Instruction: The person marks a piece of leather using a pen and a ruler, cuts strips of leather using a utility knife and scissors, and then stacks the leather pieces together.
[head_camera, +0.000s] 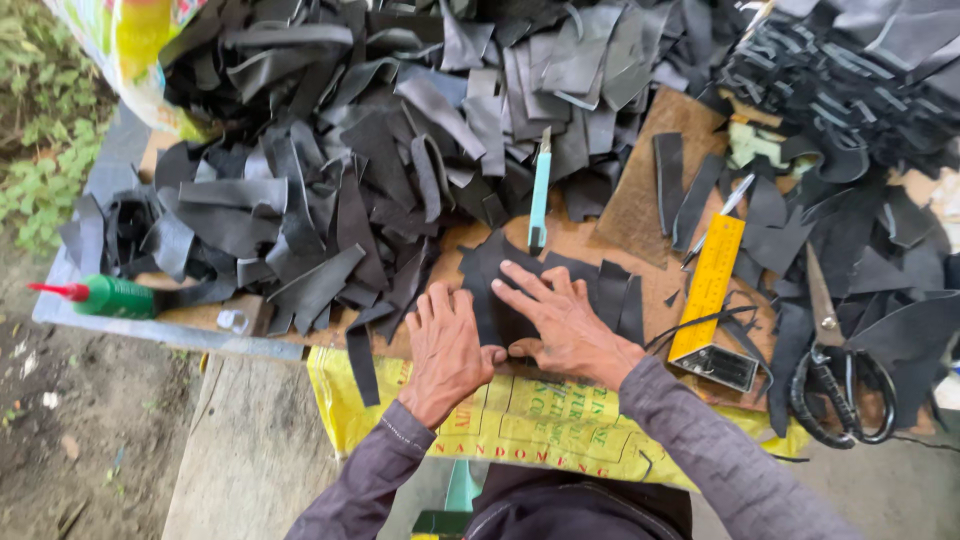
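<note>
Nearest you, your two grey sleeves run up from the bottom edge, over the yellow printed sack (520, 420) that hangs off the front of the surface (150, 325).

Your left hand (447, 345) lies palm down with its fingers together. It grips nothing; it only presses on the near edge of the flat black piece (500, 275). Your right hand (562, 322) is spread wide on the same piece, fingers fanned and thumb tucked toward the left hand, so it too is flat and grasps nothing. Both palms seem to weigh the sheet down to keep it smooth and still. The piece lies on the brown board (580, 245), at its front middle, just beside a few black strips (622, 300) on its right.

The tools sit within easy reach of your right side. The yellow square ruler (710, 290) lies slanted just beyond your wrist, and the big black-handled shears (835, 370) rest further right. A green bottle with a red nozzle (105, 296) lies on its side at the far left edge, well apart.

Just past the piece, a pale blue cutter (540, 195) lies pointing toward you. Behind it a great heap of black offcuts (350, 150) covers the back of the surface, with a tidier bundle of black strips (830, 80) at the far right.
</note>
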